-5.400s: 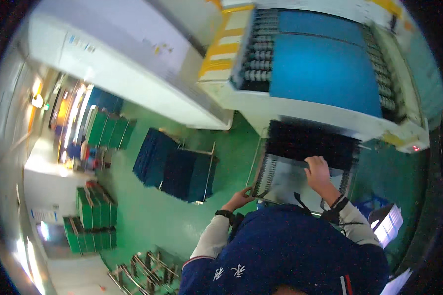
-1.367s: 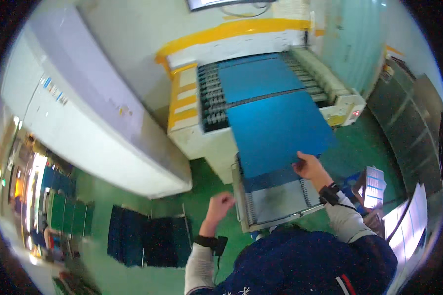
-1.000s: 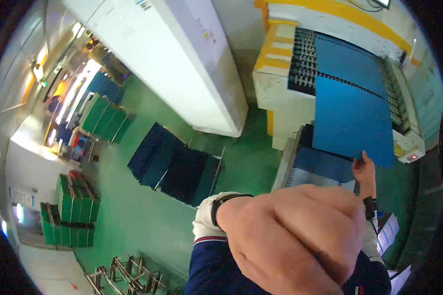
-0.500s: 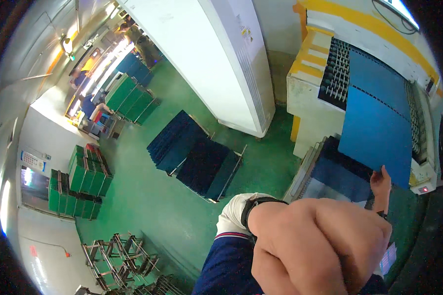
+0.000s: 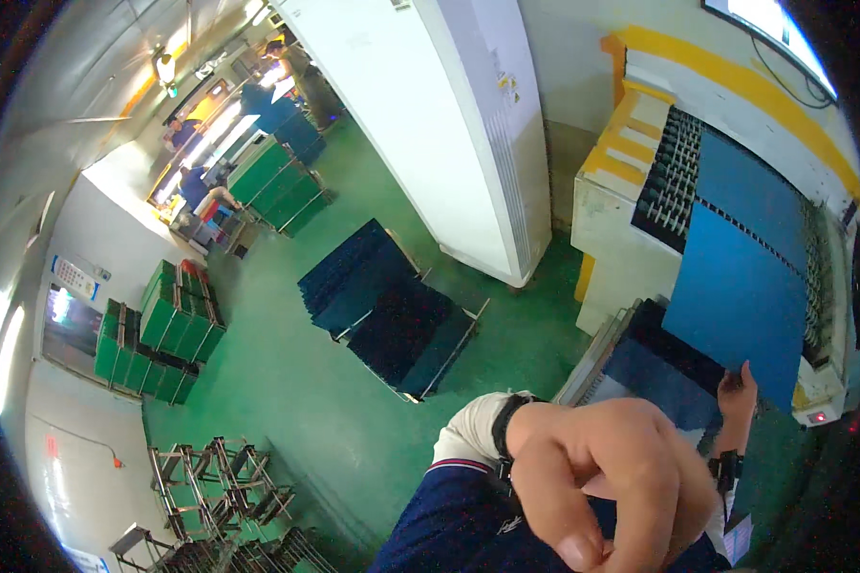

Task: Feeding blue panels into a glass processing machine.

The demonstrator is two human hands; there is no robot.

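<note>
A flat blue panel (image 5: pixel 736 296) slopes down off the roller conveyor of a white machine (image 5: pixel 607 210). My right hand (image 5: pixel 737 393), with a dark band at its wrist, is at the panel's lower edge, thumb up against it and fingers partly hidden. Below that edge are dark blue panels (image 5: pixel 655 361) in a rack (image 5: pixel 588 368). Very near the view, my left hand (image 5: pixel 612 468) comes out of a navy sleeve with a white cuff. Its fingers are curled in and the thumb tip shows at the bottom; whatever is inside them is hidden.
A rack of dark blue panels (image 5: pixel 401 325) stands on the green floor beside a tall white cabinet (image 5: pixel 430 124). Green panel stacks (image 5: pixel 177 320) line the left wall, with metal racks (image 5: pixel 220 482) nearer. People (image 5: pixel 201 186) are at a lit bench far off.
The view has shifted, so the machine and panel sit lower in it. My left hand has turned and its thumb now shows. My right hand stays at the panel's lower edge.
</note>
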